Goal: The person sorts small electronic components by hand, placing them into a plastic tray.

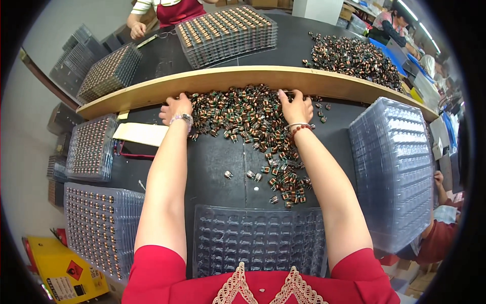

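A heap of small copper-wound coils [238,114] with green and dark parts lies against a wooden divider [243,76] and trails toward me on the right. My left hand [177,109] rests at the heap's left edge, its fingers curved and apart. At the opposite edge, my right hand [297,107] touches the coils with thumb and fingers spread. Neither hand grips anything that I can see; some fingertips are hidden among the coils. Close to my body lies a clear plastic tray [258,235] with rows of pockets, no coils visible in it.
Tall stacked clear trays [392,172] stand at right. Coil-filled trays [93,223] are stacked at left, near a pale yellow pad [140,133]. Beyond the divider are another coil heap [349,61], filled trays [228,30] and a person's hand [137,30].
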`<state>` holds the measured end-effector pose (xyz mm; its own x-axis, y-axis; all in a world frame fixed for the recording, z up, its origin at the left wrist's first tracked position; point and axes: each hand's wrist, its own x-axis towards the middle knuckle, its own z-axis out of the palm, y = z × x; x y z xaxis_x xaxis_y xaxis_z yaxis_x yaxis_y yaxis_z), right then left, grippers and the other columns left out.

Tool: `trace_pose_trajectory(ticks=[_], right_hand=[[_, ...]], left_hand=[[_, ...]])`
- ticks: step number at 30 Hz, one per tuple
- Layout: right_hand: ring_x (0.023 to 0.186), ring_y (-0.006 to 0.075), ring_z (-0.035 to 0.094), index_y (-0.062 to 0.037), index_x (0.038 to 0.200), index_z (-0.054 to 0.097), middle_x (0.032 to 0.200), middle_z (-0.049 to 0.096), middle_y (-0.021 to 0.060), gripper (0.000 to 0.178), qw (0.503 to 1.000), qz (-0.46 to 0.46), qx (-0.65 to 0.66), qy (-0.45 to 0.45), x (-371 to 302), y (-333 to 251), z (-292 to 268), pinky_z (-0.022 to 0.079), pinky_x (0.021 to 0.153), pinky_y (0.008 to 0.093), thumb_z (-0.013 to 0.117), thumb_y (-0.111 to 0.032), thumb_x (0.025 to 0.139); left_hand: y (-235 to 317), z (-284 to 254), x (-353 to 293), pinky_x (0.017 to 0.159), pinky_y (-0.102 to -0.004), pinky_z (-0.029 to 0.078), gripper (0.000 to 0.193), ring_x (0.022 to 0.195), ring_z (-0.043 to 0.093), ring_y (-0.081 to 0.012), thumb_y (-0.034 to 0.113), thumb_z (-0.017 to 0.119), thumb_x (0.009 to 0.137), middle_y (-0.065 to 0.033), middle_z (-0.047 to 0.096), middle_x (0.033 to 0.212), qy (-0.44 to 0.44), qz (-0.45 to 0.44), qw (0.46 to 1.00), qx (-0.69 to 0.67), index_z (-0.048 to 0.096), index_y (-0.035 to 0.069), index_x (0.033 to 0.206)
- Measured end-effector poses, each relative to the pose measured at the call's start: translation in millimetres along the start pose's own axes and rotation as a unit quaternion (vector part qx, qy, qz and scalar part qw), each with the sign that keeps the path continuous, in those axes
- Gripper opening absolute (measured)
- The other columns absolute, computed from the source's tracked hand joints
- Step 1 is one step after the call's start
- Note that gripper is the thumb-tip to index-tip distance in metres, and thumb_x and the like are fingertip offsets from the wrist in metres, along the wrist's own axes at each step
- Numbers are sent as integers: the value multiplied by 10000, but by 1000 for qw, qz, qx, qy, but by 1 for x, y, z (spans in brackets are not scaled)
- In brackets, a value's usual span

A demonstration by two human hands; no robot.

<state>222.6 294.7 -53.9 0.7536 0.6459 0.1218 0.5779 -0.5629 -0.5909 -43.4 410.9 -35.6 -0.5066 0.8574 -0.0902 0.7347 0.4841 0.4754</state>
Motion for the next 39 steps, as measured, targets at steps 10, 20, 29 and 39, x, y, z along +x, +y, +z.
trace_pose_trajectory(ticks=[10, 20, 29, 39], right_hand=[[1219, 375, 397, -191, 1171, 586, 1331, 433, 164, 527, 979, -203, -6, -5, -57, -29, -7, 326, 993, 510, 615, -553, 789], [1130, 352, 458, -85, 982, 658, 1192, 549, 126, 220, 943, -313, 115, -1, -95, -16, 8, 391, 948, 450, 575, -246, 856], [1146, 278, 551, 1, 1087, 630, 1204, 599, 165, 255, 906, -136, 392, -87, -115, -19, 5, 415, 973, 348, 559, -143, 889], [1028, 173, 582, 24, 1218, 565, 1181, 607, 127, 333, 808, 24, 574, -127, -139, -28, -16, 469, 885, 278, 561, -57, 895]], left_hand=[[27, 15, -109, 942, -513, 356, 426, 1142, 452, -391, 459, 573, 812, -199, 513, 1220, 28, 264, 964, -22, 611, 183, 1135], [-4, 33, -159, 763, -464, 469, 197, 826, 599, -352, 248, 559, 820, -135, 650, 894, 122, 397, 891, -184, 664, 90, 872], [-16, 29, -188, 805, -354, 494, 207, 899, 630, -297, 189, 582, 852, -115, 661, 980, -28, 263, 879, -397, 666, 46, 976], [-15, 28, -201, 781, -268, 486, 189, 885, 608, -146, 87, 593, 866, -75, 669, 977, -253, 19, 722, -644, 657, -1, 1020]])
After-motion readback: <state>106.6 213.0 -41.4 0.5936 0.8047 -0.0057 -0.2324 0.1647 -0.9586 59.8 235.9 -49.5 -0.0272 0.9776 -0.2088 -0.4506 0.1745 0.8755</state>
